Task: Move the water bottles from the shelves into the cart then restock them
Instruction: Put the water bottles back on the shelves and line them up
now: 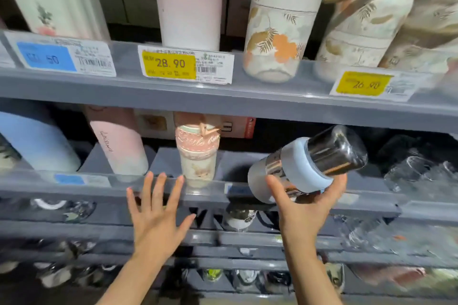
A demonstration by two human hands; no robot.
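My right hand [301, 213] grips a glass bottle with a pale blue sleeve and dark lid [309, 163], tilted sideways in front of the middle shelf [198, 195]. My left hand [155, 215] is spread flat, fingers apart, empty, just before the shelf's front rail. Right behind its fingertips stands a small cream and pink cup bottle [197, 153]. A pink bottle [119, 143] and a light blue bottle [37, 141] stand further left on the same shelf. The upper shelf [247, 96] holds a pink tall bottle [188, 2] and floral bottles [277, 25].
Yellow and blue price tags [171, 64] line the upper shelf's rail. Clear glass bottles [418, 176] crowd the middle shelf's right end. Lower shelves [223, 238] hold several more bottles, seen from above. No cart is in view.
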